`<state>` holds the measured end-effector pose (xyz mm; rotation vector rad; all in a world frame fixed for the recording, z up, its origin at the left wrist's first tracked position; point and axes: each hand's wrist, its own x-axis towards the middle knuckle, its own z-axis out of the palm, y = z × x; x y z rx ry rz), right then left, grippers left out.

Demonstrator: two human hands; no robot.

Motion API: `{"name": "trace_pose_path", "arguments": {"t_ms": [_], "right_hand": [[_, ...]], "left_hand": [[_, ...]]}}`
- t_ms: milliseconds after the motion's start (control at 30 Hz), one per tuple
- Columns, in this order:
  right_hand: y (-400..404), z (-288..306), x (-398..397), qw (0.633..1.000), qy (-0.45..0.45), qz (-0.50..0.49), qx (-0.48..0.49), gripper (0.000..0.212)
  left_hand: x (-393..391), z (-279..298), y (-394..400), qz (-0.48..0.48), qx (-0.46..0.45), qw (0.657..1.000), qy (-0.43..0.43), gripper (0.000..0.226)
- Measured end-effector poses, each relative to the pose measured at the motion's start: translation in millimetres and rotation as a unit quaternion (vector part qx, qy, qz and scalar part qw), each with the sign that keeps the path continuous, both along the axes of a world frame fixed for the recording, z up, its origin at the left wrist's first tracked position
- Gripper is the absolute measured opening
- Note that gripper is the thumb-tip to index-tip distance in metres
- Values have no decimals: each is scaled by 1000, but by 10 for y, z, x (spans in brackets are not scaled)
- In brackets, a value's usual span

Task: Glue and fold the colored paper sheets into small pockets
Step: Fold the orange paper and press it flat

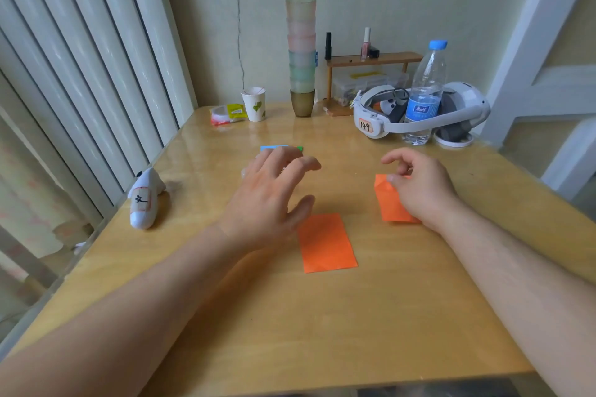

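A folded orange paper rectangle [327,243] lies flat on the wooden table [290,316] in the middle. My left hand [269,196] hovers just above and left of it, fingers spread and relaxed, holding nothing. Behind its fingertips peek blue and green paper sheets [280,148], mostly hidden by the hand. To the right, my right hand [417,187] rests on a second orange folded paper [388,200] and pinches its upper corner with the thumb, the other fingers loosely curled above it.
At the back stand a tall stack of coloured cups [301,48], a paper cup [254,103], a snack packet [227,113], a small wooden shelf [371,60], a water bottle [425,90] and a white headset [419,113]. A white controller [145,200] lies at the left edge.
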<state>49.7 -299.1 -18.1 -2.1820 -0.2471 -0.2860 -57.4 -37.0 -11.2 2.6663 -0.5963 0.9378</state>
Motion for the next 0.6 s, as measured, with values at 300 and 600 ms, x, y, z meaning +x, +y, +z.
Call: {"name": "trace_pose_path", "arguments": {"t_ms": [300, 600], "right_hand": [[446, 433, -200, 969, -45, 158, 186, 42], [624, 329, -237, 912, 104, 240, 315, 27]], "left_hand": [[-22, 259, -227, -119, -401, 867, 272, 32], [129, -1, -244, -92, -520, 817, 233, 17]]}}
